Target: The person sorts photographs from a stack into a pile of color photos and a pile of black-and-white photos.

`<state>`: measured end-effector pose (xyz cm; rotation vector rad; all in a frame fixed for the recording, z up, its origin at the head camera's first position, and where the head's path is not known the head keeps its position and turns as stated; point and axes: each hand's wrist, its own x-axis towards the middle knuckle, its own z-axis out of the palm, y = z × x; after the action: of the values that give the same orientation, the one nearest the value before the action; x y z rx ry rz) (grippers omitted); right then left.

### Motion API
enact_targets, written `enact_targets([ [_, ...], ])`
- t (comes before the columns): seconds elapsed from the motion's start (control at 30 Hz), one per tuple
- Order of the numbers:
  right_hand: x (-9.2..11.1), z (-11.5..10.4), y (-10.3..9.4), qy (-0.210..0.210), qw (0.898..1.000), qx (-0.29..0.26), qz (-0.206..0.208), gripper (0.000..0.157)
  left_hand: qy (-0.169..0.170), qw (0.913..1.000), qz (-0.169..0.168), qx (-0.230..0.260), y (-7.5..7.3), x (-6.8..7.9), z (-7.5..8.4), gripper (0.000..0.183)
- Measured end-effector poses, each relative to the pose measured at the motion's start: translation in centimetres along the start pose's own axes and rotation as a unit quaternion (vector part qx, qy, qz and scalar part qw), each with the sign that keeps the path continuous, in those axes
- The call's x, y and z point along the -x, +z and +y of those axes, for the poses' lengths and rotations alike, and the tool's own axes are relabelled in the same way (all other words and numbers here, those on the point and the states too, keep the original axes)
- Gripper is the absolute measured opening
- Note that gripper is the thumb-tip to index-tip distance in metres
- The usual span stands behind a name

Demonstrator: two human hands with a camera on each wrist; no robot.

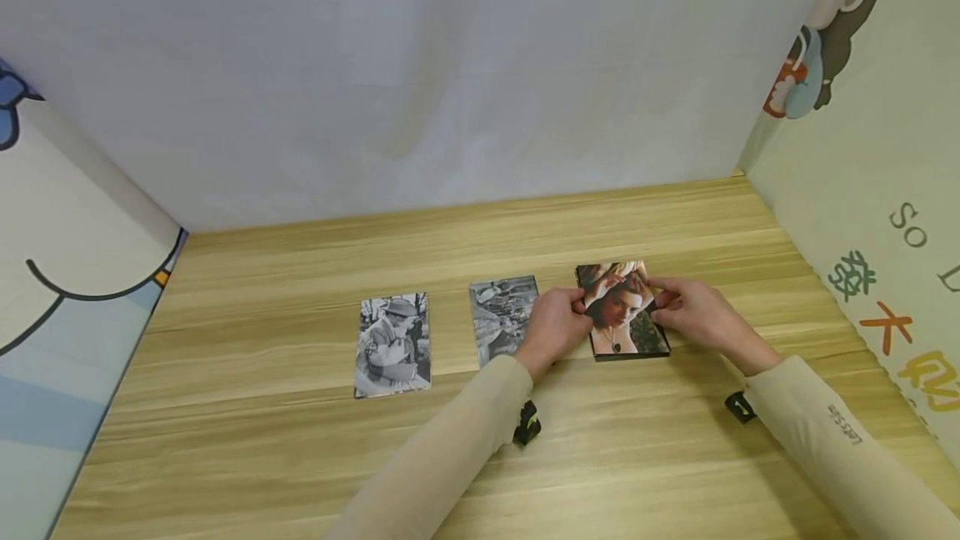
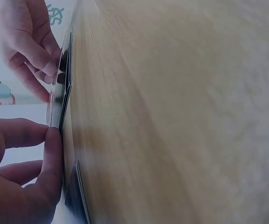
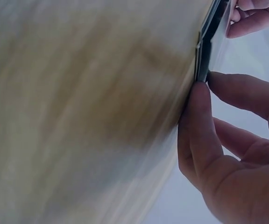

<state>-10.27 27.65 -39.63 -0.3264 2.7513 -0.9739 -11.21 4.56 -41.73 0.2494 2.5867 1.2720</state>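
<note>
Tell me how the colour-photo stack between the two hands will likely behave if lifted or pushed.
The colour-photo stack should probably stay fairly stiff, since it looks straight-sided without sagging. Its layers might slide against each other, as uneven edges show in the wrist views. Being thin and flat, it seems unlikely to roll.

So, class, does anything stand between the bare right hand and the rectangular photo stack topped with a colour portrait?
Nothing visible does: the right hand directly grips the photo stack at its right edge.
</note>
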Motion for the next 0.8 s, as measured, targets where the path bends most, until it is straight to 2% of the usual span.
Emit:
enact_targets([
  [0.53, -0.29, 0.01, 0.03, -0.006, 1.0, 0.014, -0.011, 0.059, -0.001, 0.9999, 0.003, -0.011, -0.11, 0.16, 0.15, 0.045],
  [0.6, -0.32, -0.03, 0.03, -0.004, 1.0, 0.017, -0.012, 0.059, 0.001, 0.9999, 0.007, -0.011, -0.11, 0.22, 0.18, 0.038],
  [0.73, -0.33, -0.12, 0.03, -0.001, 1.0, 0.021, -0.013, 0.058, 0.011, 0.9997, 0.011, -0.021, -0.13, 0.34, 0.18, 0.01],
  [0.8, -0.31, -0.13, 0.02, 0.001, 1.0, 0.02, -0.014, 0.057, 0.015, 0.9994, 0.013, -0.028, -0.12, 0.38, 0.17, 0.016],
])
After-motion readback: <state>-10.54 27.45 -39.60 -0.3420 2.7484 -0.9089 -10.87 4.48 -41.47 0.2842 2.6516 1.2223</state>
